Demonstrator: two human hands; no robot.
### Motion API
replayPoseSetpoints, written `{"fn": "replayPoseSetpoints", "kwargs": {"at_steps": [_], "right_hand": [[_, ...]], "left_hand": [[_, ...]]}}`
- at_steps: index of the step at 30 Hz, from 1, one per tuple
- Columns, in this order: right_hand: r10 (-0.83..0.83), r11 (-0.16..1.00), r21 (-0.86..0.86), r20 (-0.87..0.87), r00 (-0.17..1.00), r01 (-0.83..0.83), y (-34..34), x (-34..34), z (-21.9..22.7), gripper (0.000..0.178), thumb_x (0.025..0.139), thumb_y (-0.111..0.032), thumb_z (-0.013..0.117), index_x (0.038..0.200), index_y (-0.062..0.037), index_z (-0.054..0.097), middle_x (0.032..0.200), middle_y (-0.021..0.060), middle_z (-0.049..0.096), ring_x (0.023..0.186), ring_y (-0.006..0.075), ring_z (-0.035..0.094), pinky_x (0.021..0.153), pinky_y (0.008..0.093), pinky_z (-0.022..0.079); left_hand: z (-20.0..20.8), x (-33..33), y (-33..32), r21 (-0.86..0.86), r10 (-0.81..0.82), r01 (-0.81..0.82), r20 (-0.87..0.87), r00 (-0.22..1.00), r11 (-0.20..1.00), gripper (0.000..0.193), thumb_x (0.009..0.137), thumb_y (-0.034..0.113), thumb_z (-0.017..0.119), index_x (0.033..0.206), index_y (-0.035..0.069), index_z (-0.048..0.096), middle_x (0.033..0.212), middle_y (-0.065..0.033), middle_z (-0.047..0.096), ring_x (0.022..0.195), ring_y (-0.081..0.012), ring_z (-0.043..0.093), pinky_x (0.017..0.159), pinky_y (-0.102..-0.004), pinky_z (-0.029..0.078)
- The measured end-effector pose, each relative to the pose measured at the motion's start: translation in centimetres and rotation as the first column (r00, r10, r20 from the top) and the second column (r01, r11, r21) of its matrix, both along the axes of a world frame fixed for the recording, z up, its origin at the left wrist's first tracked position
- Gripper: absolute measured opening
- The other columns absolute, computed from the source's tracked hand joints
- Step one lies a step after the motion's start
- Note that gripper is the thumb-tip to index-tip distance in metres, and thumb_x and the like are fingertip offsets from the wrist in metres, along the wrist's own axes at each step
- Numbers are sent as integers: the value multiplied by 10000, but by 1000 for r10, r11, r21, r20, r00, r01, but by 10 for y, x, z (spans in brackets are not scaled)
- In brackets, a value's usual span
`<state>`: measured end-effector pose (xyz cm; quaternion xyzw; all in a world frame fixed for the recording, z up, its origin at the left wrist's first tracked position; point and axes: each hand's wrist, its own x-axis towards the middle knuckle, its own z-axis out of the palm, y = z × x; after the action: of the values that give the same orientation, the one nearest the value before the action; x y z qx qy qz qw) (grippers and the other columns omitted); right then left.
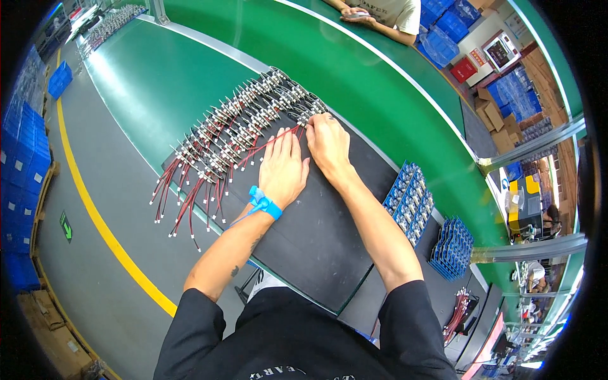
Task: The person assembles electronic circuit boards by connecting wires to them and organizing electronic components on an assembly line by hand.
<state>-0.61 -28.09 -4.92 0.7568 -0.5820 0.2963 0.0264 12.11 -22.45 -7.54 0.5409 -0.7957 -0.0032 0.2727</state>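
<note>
My left hand (282,166) lies flat on the black mat (310,244), its fingers stretched out and nothing gripped. A blue wrist strap (263,202) circles that wrist. Beyond my fingers stand close rows of small silvery metal parts (244,133) with thin pins. Red and black wires (187,196) with white plugs trail from their near left end. At the right end of the rows, my right hand (328,142) has its fingers curled together at a small wired metal part (303,121). Red wires run from there past my left fingertips. My right fingertips are partly hidden.
Blue circuit boards with metal parts (410,201) stand right of my right forearm, near a stack of blue boards (451,248). A wire bundle (457,313) lies at lower right. Across the green bench, another person (392,19) holds a small object. Metal posts (532,249) rise at right.
</note>
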Motion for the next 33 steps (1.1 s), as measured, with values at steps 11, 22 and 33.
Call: {"fn": "replayPoseSetpoints", "kwargs": {"at_steps": [11, 22, 33], "right_hand": [[-50, 998, -31, 6, 999, 50, 1, 7, -5, 99, 837, -118, 621, 879, -28, 628, 886, 144, 631, 839, 338, 644, 715, 451, 515], [-59, 996, -73, 11, 998, 59, 2, 5, -8, 129, 850, -140, 623, 895, -28, 578, 911, 147, 607, 842, 322, 654, 668, 442, 551], [-148, 988, -36, 60, 987, 150, 4, 4, -10, 114, 845, -140, 634, 897, -43, 606, 903, 130, 616, 796, 327, 652, 659, 446, 526]], "left_hand": [[15, 8, -1, -204, 54, -72, -93, 994, 976, 301, 800, 136, 666, 1076, 15, 646, 1167, -113, 589, 1163, -312, 512, 977, -441, 394], [6, 6, -3, -140, 26, -32, -42, 999, 990, 296, 806, 92, 630, 1075, -27, 648, 1148, -112, 606, 1090, -273, 529, 919, -401, 427], [7, 6, -2, -137, 26, -32, -42, 999, 990, 272, 835, 99, 618, 1068, -36, 653, 1152, -126, 599, 1115, -287, 520, 959, -414, 406]]}}
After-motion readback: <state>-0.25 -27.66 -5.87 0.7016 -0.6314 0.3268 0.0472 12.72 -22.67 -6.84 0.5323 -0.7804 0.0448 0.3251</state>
